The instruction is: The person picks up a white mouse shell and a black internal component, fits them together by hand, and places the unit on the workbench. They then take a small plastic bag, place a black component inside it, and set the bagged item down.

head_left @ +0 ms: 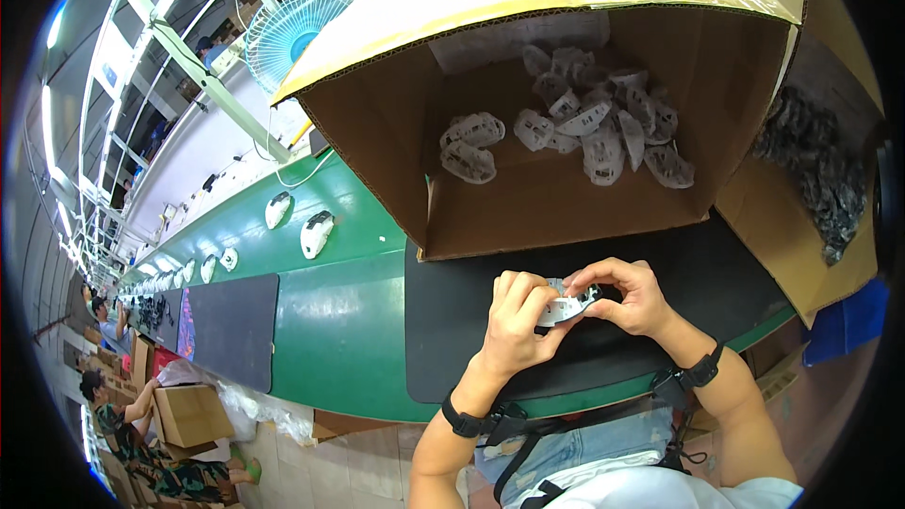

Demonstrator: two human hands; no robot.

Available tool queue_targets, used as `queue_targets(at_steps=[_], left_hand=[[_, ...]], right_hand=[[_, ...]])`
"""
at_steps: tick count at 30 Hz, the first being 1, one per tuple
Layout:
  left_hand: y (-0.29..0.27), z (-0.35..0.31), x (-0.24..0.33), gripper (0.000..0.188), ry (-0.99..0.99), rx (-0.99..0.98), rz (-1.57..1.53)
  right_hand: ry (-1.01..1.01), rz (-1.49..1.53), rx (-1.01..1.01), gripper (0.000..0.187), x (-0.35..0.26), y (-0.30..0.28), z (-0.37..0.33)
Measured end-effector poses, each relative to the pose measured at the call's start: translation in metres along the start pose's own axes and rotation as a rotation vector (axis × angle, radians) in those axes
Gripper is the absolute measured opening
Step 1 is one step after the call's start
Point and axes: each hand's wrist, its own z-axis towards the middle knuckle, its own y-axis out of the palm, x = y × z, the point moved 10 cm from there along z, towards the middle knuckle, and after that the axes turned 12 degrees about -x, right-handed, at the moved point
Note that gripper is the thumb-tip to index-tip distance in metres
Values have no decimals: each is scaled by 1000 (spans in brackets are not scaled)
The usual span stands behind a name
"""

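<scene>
Over the black mat [452, 349], both my hands grip one small light-grey plastic shell [558, 311] with a dark piece at its right end. My left hand [517, 319] wraps round its left side, fingers bent. On the right, my right hand [630, 297] pinches the dark end between thumb and fingers. My fingers hide part of the shell. Beyond my hands lies an open cardboard box [566, 221] on its side, with several translucent white plastic shells [603, 118] heaped inside.
Another carton [782, 236] with dark parts [811, 170] stands at the right. White-and-black shells [317, 234] sit along the green bench [349, 302] on the left. A blue fan [300, 33] stands behind. At lower left a person [141, 443] holds a cardboard box [191, 415].
</scene>
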Motion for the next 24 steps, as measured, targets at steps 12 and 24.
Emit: queue_targets(at_steps=[12, 24], left_hand=[[-21, -33, -105, 53, -675, -430, -39], [-172, -116, -294, 57, -1053, -53, 645]], right_hand=[[464, -162, 175, 27, 52, -28, -16], [441, -235, 62, 26, 51, -19, -10]])
